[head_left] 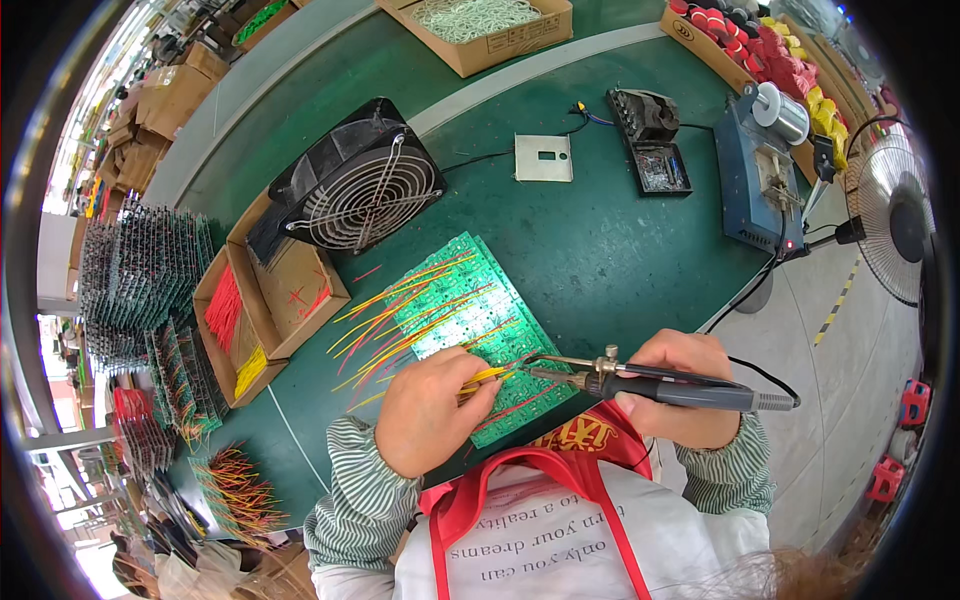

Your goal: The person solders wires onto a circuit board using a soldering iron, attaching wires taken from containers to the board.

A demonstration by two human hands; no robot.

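Green circuit boards (510, 320) lie in front of me on the table, with several yellow and red wires (400, 335) standing off to the left. My left hand (425, 410) is closed, pinching a yellow wire (484, 376) over the near part of the board. A soldering iron (690, 392) with a metal feed tube is gripped in my right hand (700, 425). Its tip points left and meets the board area close to the end of the pinched wire. Whether the tip touches the joint is too small to tell.
At left stand a divided cardboard box (277, 335) of red and yellow wires, a black fan (365, 190) and stacked boards (150, 290). Wired boards (240, 490) lie near left. A blue solder feeder (750, 180) with a spool stands right; its cable runs to the iron.
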